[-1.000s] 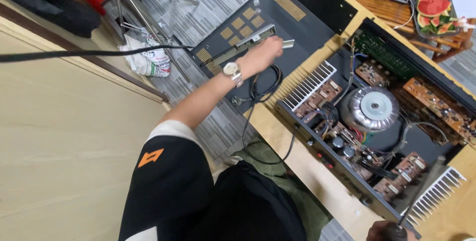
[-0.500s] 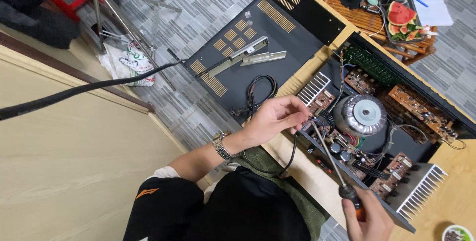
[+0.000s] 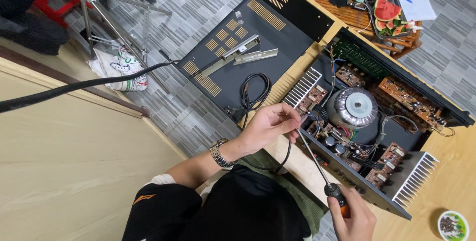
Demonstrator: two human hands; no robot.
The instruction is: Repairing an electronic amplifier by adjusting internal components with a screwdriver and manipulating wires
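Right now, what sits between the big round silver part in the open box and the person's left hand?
In the head view, a small circuit board and a bundle of wires lie between the round silver transformer and the left hand, by a finned heat sink.

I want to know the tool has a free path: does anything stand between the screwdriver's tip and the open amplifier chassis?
Nothing visible blocks it. The long steel-shafted screwdriver, gripped by the right hand, reaches the left hand, whose fingers pinch its tip at the edge of the open black amplifier chassis, beside loose black wires.
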